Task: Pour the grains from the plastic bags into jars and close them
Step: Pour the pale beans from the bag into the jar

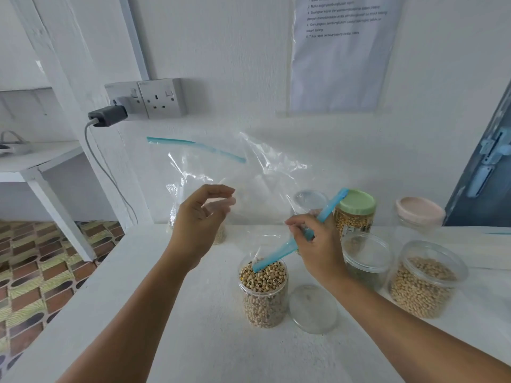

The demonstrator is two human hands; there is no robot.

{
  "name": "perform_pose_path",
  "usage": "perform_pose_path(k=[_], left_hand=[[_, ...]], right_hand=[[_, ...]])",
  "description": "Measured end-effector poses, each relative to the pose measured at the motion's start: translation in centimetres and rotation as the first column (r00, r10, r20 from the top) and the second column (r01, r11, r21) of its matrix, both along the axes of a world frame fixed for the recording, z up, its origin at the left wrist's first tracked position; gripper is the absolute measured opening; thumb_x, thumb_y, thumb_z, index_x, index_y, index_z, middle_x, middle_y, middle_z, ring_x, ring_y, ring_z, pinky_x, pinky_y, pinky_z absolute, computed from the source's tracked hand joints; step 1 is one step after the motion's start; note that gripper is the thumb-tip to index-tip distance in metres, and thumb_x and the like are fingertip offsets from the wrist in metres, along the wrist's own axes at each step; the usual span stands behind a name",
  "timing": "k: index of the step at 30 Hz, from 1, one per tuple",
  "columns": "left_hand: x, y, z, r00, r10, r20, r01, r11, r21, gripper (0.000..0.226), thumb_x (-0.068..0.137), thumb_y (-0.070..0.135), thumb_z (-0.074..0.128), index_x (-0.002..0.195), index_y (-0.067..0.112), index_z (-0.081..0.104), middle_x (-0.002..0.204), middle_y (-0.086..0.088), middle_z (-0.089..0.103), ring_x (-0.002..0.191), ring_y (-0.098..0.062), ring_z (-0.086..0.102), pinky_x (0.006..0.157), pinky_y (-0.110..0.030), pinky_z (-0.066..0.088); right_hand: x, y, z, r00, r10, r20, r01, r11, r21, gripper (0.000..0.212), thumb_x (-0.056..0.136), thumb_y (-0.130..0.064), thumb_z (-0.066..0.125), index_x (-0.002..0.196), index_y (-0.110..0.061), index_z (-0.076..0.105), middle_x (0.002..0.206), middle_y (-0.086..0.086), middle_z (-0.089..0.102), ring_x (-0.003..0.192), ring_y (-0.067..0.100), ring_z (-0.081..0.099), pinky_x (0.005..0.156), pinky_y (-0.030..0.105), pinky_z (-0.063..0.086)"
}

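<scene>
An open clear jar point(263, 286) full of black-eyed beans stands on the white table point(193, 313). A nearly empty clear plastic bag point(265, 172) rises above it, its blue zip edge dipping into the jar's mouth. My right hand point(318, 244) grips that zip edge just above and to the right of the jar. My left hand point(203, 217) is raised at the bag's left side, thumb in front of the film and fingers hazy behind it. A clear lid point(313, 309) lies flat beside the jar.
A second zip bag point(177, 194) with some grain leans on the wall. To the right stand an open jar of pale beans point(425, 286), an open clear jar point(367, 255), a green-lidded jar point(356, 214) and a pink-lidded jar point(420, 214). The table's left edge drops to a patterned floor.
</scene>
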State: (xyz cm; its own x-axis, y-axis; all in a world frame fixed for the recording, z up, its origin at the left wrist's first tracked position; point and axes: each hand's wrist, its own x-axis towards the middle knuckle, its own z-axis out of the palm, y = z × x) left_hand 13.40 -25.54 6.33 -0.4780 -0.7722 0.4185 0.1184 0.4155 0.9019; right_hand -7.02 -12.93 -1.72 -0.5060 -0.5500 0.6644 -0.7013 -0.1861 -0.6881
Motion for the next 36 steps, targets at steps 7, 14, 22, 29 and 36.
perform_pose_path(k=[7, 14, 22, 29, 36], left_hand=[[-0.1, -0.2, 1.0, 0.983, -0.007, -0.181, 0.019, 0.998, 0.065, 0.026, 0.088, -0.014, 0.071, 0.103, 0.007, 0.071, 0.094, -0.007, 0.073, 0.102, -0.033, 0.075, 0.101, -0.048, 0.057], [0.2, 0.0, 0.1, 0.993, 0.049, -0.104, -0.045, 0.998, 0.045, 0.030, 0.085, -0.003, 0.081, 0.108, 0.014, 0.071, 0.100, -0.003, 0.073, 0.093, -0.021, 0.074, 0.090, -0.039, 0.057], [0.4, 0.2, 0.5, 0.999, -0.009, -0.053, 0.011, 0.999, 0.032, 0.076, 0.085, -0.001, 0.081, 0.139, 0.044, 0.052, 0.108, -0.007, 0.071, 0.096, -0.027, 0.077, 0.090, -0.038, 0.062], [0.0, 0.0, -0.2, 0.996, 0.037, -0.076, -0.036, 0.999, 0.011, 0.066, 0.086, -0.003, 0.080, 0.139, 0.029, 0.055, 0.097, -0.006, 0.071, 0.093, -0.024, 0.077, 0.093, -0.042, 0.062], [-0.4, 0.0, -0.9, 0.997, 0.074, -0.038, -0.075, 0.996, -0.052, 0.062, 0.086, 0.007, 0.083, 0.134, 0.034, 0.055, 0.089, 0.002, 0.069, 0.085, -0.014, 0.073, 0.078, -0.023, 0.057]], right_hand=[[0.0, -0.4, 0.8, 1.000, -0.009, 0.003, 0.009, 0.998, -0.054, 0.014, 0.094, -0.007, 0.074, 0.100, -0.020, 0.077, 0.109, 0.006, 0.054, 0.098, 0.014, 0.060, 0.085, 0.010, 0.049], [0.1, -0.4, 0.0, 1.000, 0.029, 0.003, -0.029, 0.999, -0.032, 0.023, 0.092, -0.004, 0.076, 0.099, -0.027, 0.075, 0.108, 0.007, 0.058, 0.100, 0.014, 0.060, 0.089, 0.014, 0.050], [0.8, -0.6, 0.8, 0.999, 0.004, -0.045, -0.007, 0.998, -0.070, 0.028, 0.093, -0.014, 0.076, 0.111, -0.035, 0.071, 0.113, 0.014, 0.056, 0.107, 0.025, 0.058, 0.092, 0.013, 0.047], [1.4, 0.1, 0.9, 0.965, 0.229, 0.129, -0.245, 0.962, 0.118, 0.054, 0.083, -0.012, 0.086, 0.124, -0.037, 0.061, 0.128, -0.012, 0.039, 0.108, -0.007, 0.063, 0.090, 0.010, 0.052], [1.4, -0.5, 0.7, 0.994, 0.101, 0.040, -0.104, 0.990, 0.099, 0.047, 0.084, -0.008, 0.084, 0.116, -0.034, 0.063, 0.112, -0.013, 0.044, 0.085, 0.009, 0.068, 0.089, 0.023, 0.058]])
